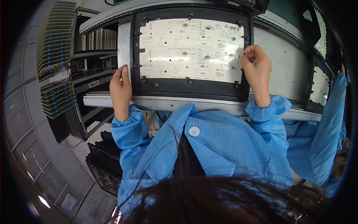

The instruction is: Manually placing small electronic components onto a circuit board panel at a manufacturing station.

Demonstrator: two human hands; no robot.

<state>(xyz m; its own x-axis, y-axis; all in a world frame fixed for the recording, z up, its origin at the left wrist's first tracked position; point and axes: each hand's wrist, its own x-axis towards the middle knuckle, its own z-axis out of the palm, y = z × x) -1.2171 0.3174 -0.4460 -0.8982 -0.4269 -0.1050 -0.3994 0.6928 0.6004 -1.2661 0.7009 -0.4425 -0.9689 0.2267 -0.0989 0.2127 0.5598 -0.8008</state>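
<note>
Circuit boards [191, 44] — flat, glossy white — sit inside a black rectangular frame [220, 87]. The left hand's grip [121, 87] presses together at its left edge; the right hand's grip [258, 71] curls by the right edge — pinching what, I cannot tell.

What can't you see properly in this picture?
In the head view:
Right hand: whether it pinches anything; its own fingers hide that.
White board: its underside, hidden beneath its top.
Tiny parts on the board: their details, too small.
Co-worker in blue: partly cut off by the dark right rim.
</note>
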